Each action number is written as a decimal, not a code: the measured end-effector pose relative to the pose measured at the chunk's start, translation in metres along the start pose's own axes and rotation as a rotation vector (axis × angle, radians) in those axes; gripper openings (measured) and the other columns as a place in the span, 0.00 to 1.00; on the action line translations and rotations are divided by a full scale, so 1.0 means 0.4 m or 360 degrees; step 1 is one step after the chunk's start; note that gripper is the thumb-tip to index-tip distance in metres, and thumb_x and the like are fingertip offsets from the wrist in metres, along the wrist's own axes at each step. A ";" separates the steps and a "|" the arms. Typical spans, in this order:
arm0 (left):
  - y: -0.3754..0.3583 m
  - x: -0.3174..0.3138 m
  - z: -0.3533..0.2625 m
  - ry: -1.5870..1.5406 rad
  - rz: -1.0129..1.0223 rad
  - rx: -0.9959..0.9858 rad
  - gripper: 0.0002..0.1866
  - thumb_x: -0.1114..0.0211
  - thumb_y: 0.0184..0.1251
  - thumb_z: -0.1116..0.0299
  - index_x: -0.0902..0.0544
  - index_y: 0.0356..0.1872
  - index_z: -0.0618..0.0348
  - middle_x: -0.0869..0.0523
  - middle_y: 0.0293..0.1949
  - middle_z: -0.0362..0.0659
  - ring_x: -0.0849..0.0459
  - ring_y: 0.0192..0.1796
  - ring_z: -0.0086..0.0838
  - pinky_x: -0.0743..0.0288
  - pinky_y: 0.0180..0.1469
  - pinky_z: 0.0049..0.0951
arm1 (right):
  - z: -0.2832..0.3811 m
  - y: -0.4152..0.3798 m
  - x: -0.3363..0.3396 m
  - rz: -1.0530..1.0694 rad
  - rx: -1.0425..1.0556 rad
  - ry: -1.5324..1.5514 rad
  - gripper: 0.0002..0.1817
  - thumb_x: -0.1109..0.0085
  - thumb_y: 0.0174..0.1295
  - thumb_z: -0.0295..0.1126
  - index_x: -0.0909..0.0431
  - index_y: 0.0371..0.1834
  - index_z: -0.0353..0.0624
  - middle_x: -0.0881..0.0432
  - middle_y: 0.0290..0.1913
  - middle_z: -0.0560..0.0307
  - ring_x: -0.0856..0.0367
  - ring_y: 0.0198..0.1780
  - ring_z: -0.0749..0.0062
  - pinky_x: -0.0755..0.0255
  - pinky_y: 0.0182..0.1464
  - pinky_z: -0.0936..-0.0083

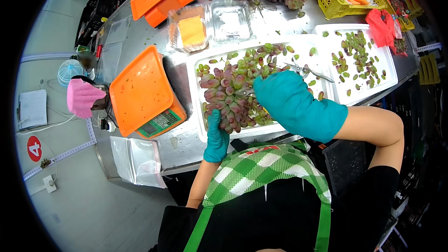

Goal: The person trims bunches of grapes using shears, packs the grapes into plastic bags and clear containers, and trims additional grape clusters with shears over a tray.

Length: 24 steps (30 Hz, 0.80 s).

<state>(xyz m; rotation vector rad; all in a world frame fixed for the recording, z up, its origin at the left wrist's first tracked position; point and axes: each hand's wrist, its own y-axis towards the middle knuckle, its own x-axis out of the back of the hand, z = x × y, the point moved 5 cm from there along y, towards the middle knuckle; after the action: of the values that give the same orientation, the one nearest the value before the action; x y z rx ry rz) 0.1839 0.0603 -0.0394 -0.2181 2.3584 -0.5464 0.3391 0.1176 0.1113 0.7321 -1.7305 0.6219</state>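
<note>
The metal table (182,153) runs under everything ahead of our hands. The large white tray (196,94) lies beneath both, with a second white tray (394,72) beyond our right hand, to its right. Left of our left hand sits the orange scale (142,91); if we swung that forearm wide, we might knock it.

Our left hand (216,139) is closed around the near side of the purple-green rosette (226,94), which is raised over the large tray. Its hold looks one-sided, so a sideways push from our right hand (281,94) could tip the plant or squeeze plump leaves until they bruise or snap. Our right hand is curled in just beside the rosette; its fingertips are hidden, so we can't tell how wide they are or whether they grip the bit of metal (246,92) showing there. If that metal is sharp, a slip could nick the stem or our left glove.

Just right of our right hand, the metal shears (315,73) could snag our cuff. Loose leaves (256,60) beyond our fingers could be crushed if our wrist dropped.
</note>
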 end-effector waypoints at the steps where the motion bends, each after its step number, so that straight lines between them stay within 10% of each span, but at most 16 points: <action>1: 0.000 -0.001 -0.001 0.0012 -0.0002 -0.0008 0.22 0.43 0.59 0.53 0.32 0.51 0.53 0.23 0.42 0.37 0.23 0.43 0.23 0.27 0.43 0.25 | -0.007 -0.002 -0.011 -0.0045 0.0004 0.0184 0.10 0.48 0.47 0.26 0.29 0.34 0.35 0.29 0.18 0.56 0.27 0.21 0.66 0.37 0.19 0.70; 12: 0.014 0.026 0.012 -0.0056 0.0018 0.0023 0.27 0.52 0.62 0.47 0.37 0.57 0.53 0.27 0.49 0.41 0.26 0.50 0.29 0.29 0.52 0.30 | -0.059 -0.067 -0.044 -0.0047 -0.0378 0.1022 0.12 0.41 0.45 0.32 0.28 0.34 0.42 0.26 0.20 0.55 0.25 0.21 0.61 0.34 0.22 0.68; 24: 0.010 0.026 0.017 0.0155 -0.0028 -0.0071 0.23 0.44 0.60 0.54 0.34 0.52 0.55 0.25 0.40 0.38 0.26 0.37 0.21 0.31 0.38 0.23 | -0.012 -0.035 -0.089 0.0031 -0.0204 0.0069 0.08 0.47 0.46 0.27 0.30 0.30 0.36 0.29 0.20 0.54 0.27 0.23 0.63 0.37 0.24 0.68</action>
<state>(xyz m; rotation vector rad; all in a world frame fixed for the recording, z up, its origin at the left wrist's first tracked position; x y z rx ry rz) 0.1806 0.0584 -0.0518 -0.2380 2.4669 -0.5238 0.3600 0.1173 0.0789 0.6087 -1.7224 0.5311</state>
